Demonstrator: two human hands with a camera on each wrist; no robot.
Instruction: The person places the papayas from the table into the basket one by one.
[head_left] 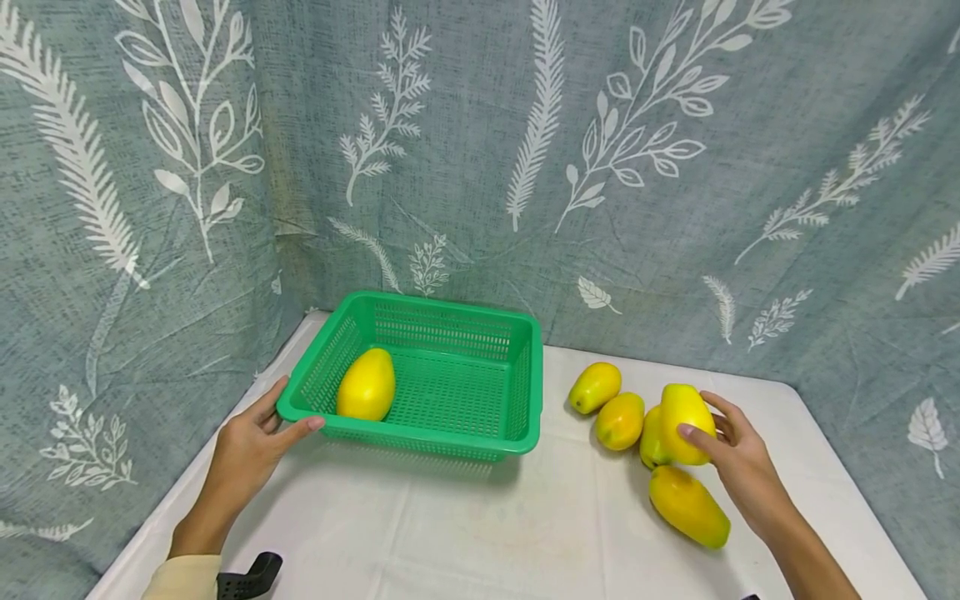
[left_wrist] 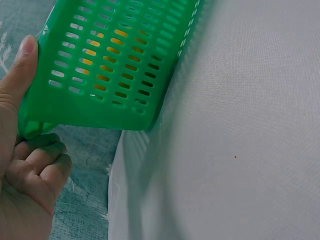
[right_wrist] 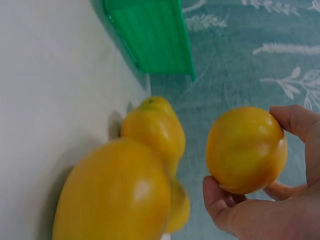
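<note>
My left hand (head_left: 246, 450) grips the near left corner of a green plastic basket (head_left: 450, 427), thumb over the rim and fingers curled beneath it. One yellow papaya (head_left: 367, 385) lies inside, at the basket's left side. Over on the right, my right hand (head_left: 742, 462) holds another papaya (head_left: 686, 423) between thumb and fingers. In the right wrist view this held papaya (right_wrist: 246, 150) is raised off the table, apart from the others. Several more papayas lie close together beside and below it, among them a long one (head_left: 690, 507) nearest me and a rounder one (head_left: 621, 422).
A white cloth (head_left: 480, 533) covers the table. Behind it and along both sides hangs a grey-green curtain (head_left: 465, 167) with white leaf prints. The farthest loose papaya (head_left: 596, 387) lies a short way right of the basket. A black strap piece (head_left: 251, 577) shows by my left wrist.
</note>
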